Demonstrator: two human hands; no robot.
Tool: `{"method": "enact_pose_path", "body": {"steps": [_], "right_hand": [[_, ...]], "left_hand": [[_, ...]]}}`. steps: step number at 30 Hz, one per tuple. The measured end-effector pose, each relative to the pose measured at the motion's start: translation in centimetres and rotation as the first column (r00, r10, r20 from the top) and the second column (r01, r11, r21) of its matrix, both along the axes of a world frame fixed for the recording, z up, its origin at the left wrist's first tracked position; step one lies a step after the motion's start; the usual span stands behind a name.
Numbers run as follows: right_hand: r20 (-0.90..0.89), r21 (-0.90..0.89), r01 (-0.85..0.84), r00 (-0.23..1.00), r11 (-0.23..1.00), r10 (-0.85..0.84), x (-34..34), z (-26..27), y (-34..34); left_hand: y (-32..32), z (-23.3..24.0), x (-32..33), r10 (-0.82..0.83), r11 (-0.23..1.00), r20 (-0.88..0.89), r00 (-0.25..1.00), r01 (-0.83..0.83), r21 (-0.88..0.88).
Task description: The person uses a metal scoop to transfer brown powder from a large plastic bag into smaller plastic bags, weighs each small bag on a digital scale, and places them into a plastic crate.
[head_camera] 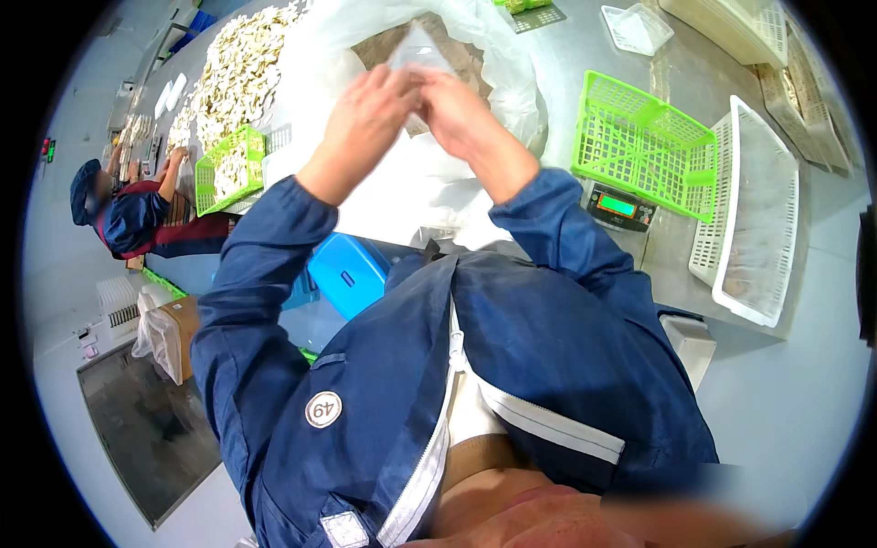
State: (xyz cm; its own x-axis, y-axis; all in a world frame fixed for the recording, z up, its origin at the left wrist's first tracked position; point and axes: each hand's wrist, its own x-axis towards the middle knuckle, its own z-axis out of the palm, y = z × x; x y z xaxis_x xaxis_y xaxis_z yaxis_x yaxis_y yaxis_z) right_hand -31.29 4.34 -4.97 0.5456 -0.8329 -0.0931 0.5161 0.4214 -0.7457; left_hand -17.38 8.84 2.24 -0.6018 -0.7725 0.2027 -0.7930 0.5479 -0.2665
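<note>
My left hand (pixel 373 103) and my right hand (pixel 455 113) meet at the fingertips, pinching the near end of a small clear plastic bag (pixel 416 49). Motion blurs the fingers, and the exact grip is partly hidden. The bag's pointed corner faces away from me, over the opening of a large white plastic liner bag (pixel 318 61). Inside that liner lies a brown mass (pixel 384 46), too indistinct to name. White plastic (pixel 404 185) spreads beneath my wrists.
On the right, a green plastic basket (pixel 644 147) rests over a digital scale (pixel 620 205). Beside it stands a white basket (pixel 788 205) holding clear bags. Pale dried slices (pixel 240 65) are heaped at left near another green basket (pixel 229 168). A co-worker (pixel 137 212) handles slices farther left.
</note>
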Motion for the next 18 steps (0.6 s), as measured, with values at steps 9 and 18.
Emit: {"method": "enact_pose_path", "body": {"steps": [9, 18], "right_hand": [[-0.823, -0.557, -0.454, 0.190, 0.696, -0.535, -5.2, -7.2, -1.7], [-0.865, -0.069, -0.608, -0.358, 0.791, -0.351, -2.1, -13.0, -1.8]], "left_hand": [[-3.0, -0.7, 7.0, 0.059, 0.991, 0.024, 0.998, -0.061, 0.122], [-7.1, -2.3, 10.5, 0.053, 0.966, 0.005, 0.999, -0.052, 0.253]]}}
